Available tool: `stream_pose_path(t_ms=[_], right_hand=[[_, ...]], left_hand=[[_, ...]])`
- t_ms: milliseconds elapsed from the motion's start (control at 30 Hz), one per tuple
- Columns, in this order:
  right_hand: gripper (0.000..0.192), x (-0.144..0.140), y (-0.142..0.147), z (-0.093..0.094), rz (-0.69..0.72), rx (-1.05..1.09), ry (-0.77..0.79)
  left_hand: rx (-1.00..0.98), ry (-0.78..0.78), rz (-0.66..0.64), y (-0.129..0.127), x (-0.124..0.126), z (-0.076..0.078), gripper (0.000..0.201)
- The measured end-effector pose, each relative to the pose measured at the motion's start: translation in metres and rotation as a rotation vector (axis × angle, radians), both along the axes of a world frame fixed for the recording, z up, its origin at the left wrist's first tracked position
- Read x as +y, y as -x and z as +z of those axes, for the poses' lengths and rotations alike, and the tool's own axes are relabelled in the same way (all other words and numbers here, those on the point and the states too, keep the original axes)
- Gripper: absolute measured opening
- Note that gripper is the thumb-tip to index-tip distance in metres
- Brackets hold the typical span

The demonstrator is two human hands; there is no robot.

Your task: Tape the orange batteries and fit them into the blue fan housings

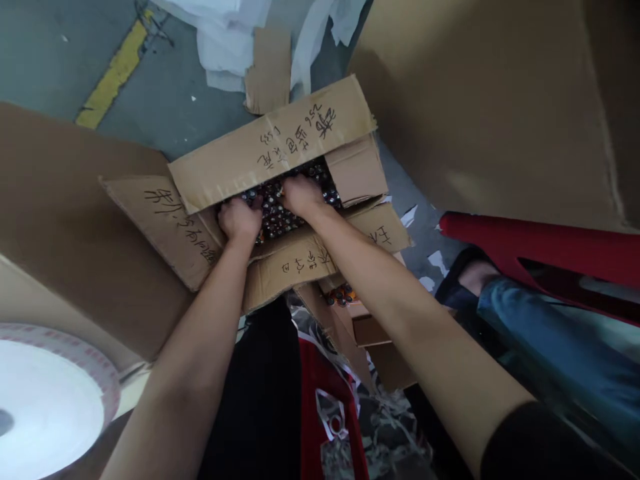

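Note:
An open cardboard box (270, 143) with handwritten flaps sits on the floor below me. It is filled with several small dark shiny items (277, 215). My left hand (240, 219) is plunged into them at the box's left side, fingers curled down among the pieces. Beside it, my right hand (301, 195) presses into the same heap, fingers buried. Whether either hand has closed around any pieces is hidden.
Large cardboard sheets (65, 220) flank the box on the left and upper right. A big white tape roll (45, 407) lies lower left. A red plastic object (540, 250) and another person's blue-trousered leg (555, 347) are at right. White paper (225, 33) lies beyond.

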State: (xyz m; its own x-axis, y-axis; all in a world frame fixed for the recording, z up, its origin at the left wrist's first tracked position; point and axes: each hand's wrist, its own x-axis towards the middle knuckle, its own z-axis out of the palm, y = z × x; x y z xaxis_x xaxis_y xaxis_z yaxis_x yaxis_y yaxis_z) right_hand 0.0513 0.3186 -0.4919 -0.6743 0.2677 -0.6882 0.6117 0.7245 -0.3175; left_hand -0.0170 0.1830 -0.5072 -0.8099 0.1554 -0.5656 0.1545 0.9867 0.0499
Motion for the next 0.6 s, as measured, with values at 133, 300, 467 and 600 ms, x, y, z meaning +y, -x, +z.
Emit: stream_pose_path(t_ms=[133,300,467,600], right_hand=[[0.042,0.002,0.006,0.005,0.035,0.011,-0.011],[0.043,0.014,-0.025,0.061,-0.006,0.186,0.055],[0.033,-0.003,-0.154,0.168,-0.242,0.667,0.132],[0.033,-0.035,-0.256,0.178,-0.231,0.578,0.220]], left_hand=[[0.020,0.015,-0.015,-0.009,0.005,-0.001,0.059],[0.033,-0.022,-0.029,-0.013,0.006,-0.003,0.058],[-0.003,-0.062,-0.071,-0.012,0.003,0.003,0.052],[-0.052,-0.093,-0.049,-0.011,0.002,0.006,0.049]])
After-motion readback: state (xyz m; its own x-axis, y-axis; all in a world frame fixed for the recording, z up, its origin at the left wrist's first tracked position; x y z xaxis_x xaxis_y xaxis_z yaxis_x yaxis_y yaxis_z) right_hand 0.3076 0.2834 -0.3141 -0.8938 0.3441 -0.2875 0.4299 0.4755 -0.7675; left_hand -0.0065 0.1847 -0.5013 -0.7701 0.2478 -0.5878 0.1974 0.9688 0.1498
